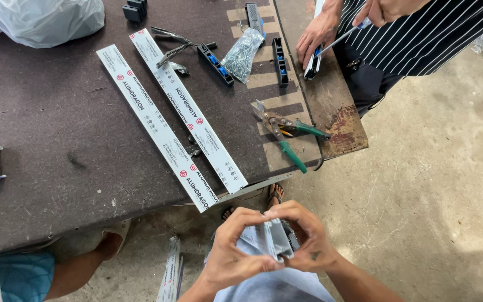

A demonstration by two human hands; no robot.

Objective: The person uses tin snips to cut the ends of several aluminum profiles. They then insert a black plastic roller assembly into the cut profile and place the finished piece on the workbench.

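Head view: both hands meet below the near edge of the dark worktable (57,140), fingers curled in. Left hand (233,251) and right hand (306,237) pinch a small grey-white folded piece (269,237) btwn them, thumbs & fingertips pressed on it from both sides. The piece sits off the table, just past its near edge, over the person's lap; can't tell what material it is.

On the table, near its middle: two long white profile strips (169,126) w/ red marks, lying side by side, diagonal, their lower ends reaching the near edge. Toward the table's right corner: green-handled snips (286,137), jaws pointing to the far side. A thin metal bar (252,189) pokes out at the near edge, just beside the strip ends. Far side of the table: black plastic parts w/ blue inserts (216,64), a clear bag of screws (242,53) next to them, pliers (174,45) close by. Far left corner: a white plastic bag (40,19).

At the table's right edge another person in a striped top has one hand (320,33) pressed on a small part, the other hand (384,10) holding a screwdriver. Concrete floor (431,196) lies right of the table.
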